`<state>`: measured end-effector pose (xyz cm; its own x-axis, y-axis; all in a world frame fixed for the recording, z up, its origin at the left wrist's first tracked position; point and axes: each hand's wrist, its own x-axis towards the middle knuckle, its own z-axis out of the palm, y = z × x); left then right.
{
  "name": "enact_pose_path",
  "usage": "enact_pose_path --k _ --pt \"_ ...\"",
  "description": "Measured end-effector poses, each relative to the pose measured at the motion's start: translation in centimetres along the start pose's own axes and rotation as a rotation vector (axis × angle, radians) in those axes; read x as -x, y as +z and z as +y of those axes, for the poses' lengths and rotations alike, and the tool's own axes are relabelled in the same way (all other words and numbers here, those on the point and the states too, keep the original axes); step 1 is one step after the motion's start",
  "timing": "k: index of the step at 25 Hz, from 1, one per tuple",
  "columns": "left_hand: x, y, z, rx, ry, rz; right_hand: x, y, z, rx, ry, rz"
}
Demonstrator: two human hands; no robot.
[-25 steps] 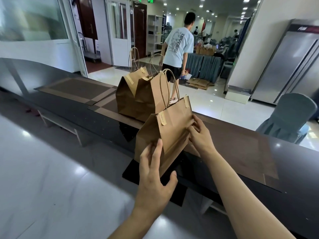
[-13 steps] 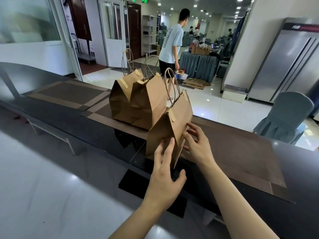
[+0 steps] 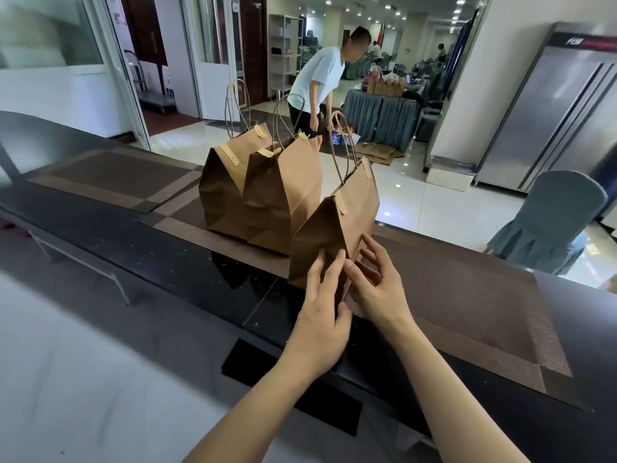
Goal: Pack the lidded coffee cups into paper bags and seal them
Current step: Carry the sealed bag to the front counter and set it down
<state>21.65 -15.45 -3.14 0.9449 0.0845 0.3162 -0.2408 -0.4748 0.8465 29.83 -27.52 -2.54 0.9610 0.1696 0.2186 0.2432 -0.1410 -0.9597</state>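
Three brown paper bags stand on the counter, the first (image 3: 222, 192) at eleven o'clock, the second (image 3: 283, 198) just right of it and the third (image 3: 337, 228) nearest, alongside three woven placemats (image 3: 467, 315), two hands, left (image 3: 320, 319) and right (image 3: 380, 289), and one covered chair (image 3: 554, 222) at three o'clock.

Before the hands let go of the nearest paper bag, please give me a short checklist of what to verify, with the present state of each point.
1. Nearest bag stands on the brown mat: ok, though it looks tilted.
2. Its top is folded shut with tabs: ok.
3. Left hand and right hand steady its lower end, fingers straight: ok.
4. Room beside the middle bag and far bag: ok, but close; cannot tell if they touch.
5. Cup inside, upright and lidded: cannot tell, the bag hides it.
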Motion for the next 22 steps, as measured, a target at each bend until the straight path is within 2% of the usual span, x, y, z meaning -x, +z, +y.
enact_pose_path --k 5,22 --pt "-2.2 0.7 -0.8 0.038 0.010 -0.021 -2.2 -0.1 0.9 0.028 -0.007 0.062" --pt "-7.2 0.1 -2.9 0.049 0.003 -0.061 -6.1 0.4 2.1 0.152 0.014 0.069"
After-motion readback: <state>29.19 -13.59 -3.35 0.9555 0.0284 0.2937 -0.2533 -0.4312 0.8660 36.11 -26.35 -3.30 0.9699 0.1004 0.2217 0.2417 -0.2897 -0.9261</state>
